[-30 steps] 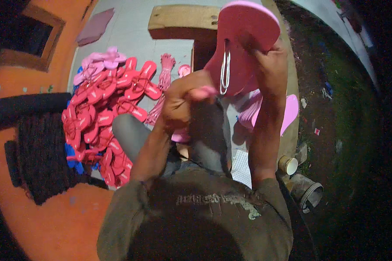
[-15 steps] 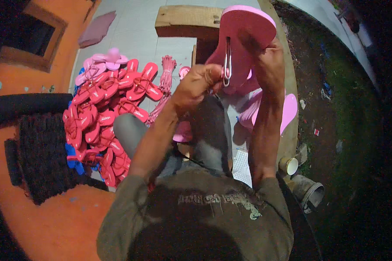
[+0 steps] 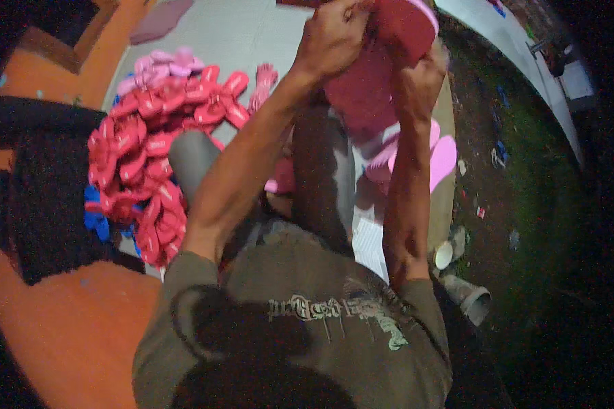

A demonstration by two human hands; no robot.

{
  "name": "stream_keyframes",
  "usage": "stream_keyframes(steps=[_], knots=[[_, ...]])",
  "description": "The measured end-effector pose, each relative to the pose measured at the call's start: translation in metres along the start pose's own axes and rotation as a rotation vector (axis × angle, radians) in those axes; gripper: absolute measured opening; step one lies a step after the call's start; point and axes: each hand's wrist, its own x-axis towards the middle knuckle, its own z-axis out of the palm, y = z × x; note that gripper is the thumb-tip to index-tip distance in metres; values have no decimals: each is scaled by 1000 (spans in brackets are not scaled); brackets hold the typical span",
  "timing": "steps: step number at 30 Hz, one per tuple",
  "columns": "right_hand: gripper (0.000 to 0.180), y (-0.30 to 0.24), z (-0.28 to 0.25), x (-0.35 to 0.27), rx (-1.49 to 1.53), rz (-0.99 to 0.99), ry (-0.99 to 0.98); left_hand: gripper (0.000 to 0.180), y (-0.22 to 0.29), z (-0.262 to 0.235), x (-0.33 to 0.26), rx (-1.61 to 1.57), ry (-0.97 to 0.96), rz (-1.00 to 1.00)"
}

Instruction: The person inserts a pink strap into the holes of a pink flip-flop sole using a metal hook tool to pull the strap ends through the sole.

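My right hand (image 3: 419, 82) grips the edge of a flip-flop sole (image 3: 409, 31), dark pink on the face toward me with a lighter pink rim, held up at the top of the view. My left hand (image 3: 334, 41) is closed in a fist against the sole's left side. Whatever its fingers hold is hidden. Below the hands is another stretch of dark pink foam (image 3: 361, 88); I cannot tell whether it belongs to the same sole. Lighter pink soles (image 3: 443, 163) stand beside my right forearm.
A heap of red flip-flops (image 3: 133, 146) covers the floor at left, with pink flip-flops (image 3: 164, 65) behind it. Pink straps (image 3: 262, 85) lie bundled nearby. Black material (image 3: 54, 198) is piled by the orange wall. A pale bucket (image 3: 467, 300) lies at lower right.
Both hands have shifted, the left one up and to the right. The metal loop-shaped tool seen against the sole earlier is now out of sight. The whole view has also shifted.
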Motion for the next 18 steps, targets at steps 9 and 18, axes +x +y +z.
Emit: stream_keyframes(steps=[9, 18], knots=[[35, -86, -22, -62, 452, 363, -64, 17, 37, -49, -98, -8, -11, 203], [36, -86, -50, -84, 502, 355, -256, 21, 31, -43, -110, -366, -50, -176]])
